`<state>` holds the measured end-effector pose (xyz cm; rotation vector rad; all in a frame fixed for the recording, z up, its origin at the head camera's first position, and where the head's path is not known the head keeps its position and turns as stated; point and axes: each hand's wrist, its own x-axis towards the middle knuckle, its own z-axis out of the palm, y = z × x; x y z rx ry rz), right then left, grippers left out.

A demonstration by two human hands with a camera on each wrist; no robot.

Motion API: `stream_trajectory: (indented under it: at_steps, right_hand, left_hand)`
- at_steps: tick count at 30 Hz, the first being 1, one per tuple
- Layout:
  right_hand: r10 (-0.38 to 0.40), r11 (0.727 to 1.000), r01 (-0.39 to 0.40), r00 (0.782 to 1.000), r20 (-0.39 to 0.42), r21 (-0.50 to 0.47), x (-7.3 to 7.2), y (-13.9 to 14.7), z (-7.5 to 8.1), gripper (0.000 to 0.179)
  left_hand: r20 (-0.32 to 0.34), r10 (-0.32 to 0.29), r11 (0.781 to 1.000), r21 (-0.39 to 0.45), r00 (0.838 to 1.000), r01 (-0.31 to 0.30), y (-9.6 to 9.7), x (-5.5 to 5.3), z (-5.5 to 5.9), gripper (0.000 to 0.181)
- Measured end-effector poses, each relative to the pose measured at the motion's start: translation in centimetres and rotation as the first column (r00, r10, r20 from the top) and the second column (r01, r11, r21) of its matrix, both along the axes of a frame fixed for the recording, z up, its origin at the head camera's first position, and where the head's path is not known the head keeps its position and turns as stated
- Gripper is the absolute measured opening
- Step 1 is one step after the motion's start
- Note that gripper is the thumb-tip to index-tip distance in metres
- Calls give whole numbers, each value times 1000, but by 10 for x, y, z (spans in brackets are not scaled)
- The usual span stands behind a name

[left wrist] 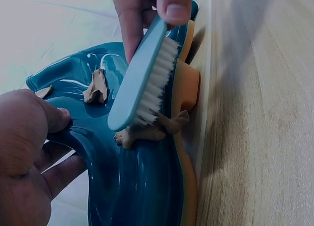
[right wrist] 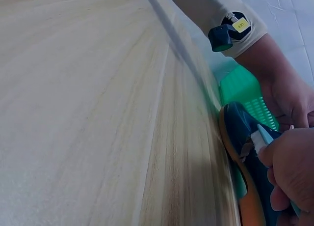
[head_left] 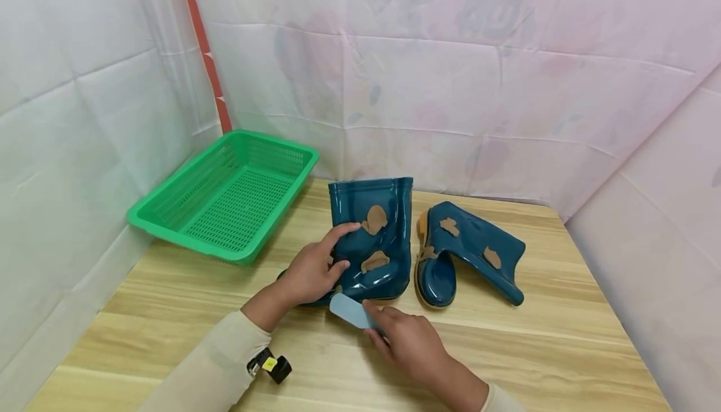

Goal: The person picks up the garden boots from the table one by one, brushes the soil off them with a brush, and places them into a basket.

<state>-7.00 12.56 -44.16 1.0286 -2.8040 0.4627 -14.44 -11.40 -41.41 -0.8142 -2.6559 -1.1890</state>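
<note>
A dark teal rubber boot (head_left: pixel 398 236) stands on its orange sole, toe to the left, with brown mud-like patches on its side. My left hand (head_left: pixel 306 274) grips it at the instep, thumb on the near side and fingers behind. In my right hand (head_left: pixel 414 343) is a light blue brush (left wrist: pixel 136 78) with white bristles. Its bristles meet a brown patch (left wrist: pixel 142 134) low on the boot, just above the sole. To the right, a second teal boot (head_left: pixel 473 236) lies on its side with similar patches.
A green plastic basket (head_left: pixel 261 224) with a perforated bottom sits at the back left of the wooden table (head_left: pixel 507 362). White sheeting (head_left: pixel 417 86) hangs around the back and sides. A small black camera (head_left: pixel 277 368) is strapped to the left wrist.
</note>
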Motion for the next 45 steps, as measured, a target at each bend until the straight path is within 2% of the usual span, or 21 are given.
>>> stream_trajectory:
  at_steps: [4,8,16,26,30,36,41,45]
  right_hand:
    - [54,999,-54,999,5,1,2,0,0,46]
    - [86,996,-87,996,-29,-25,2,-7,0,48]
    - [1,1000,-1,998,-56,5,-2,-17,2,46]
    - [-66,998,66,995,-79,5,-1,6,4,45]
    - [-51,999,50,996,-75,-14,-1,5,6,46]
    - [8,1000,-9,997,-83,-8,-2,-12,5,47]
    - [-1,1000,2,998,-64,13,-4,-16,2,46]
    - [-23,1000,23,997,-69,4,-3,-7,3,44]
  left_hand:
    - [-3,-1,1000,6,1000,1,-1,0,1,77]
    - [-7,5,1000,4,1000,-5,-2,0,1,77]
    - [22,12,1000,-6,1000,-12,-2,1,0,75]
    - [-3,-6,1000,-3,1000,6,-2,1,1,75]
    - [-2,-6,1000,-3,1000,6,-3,1,3,76]
    - [-3,2,1000,-9,1000,-2,-3,1,2,76]
    - [17,-1,1000,-11,1000,1,-2,3,0,75]
    - [5,-4,1000,-9,1000,4,-2,2,0,75]
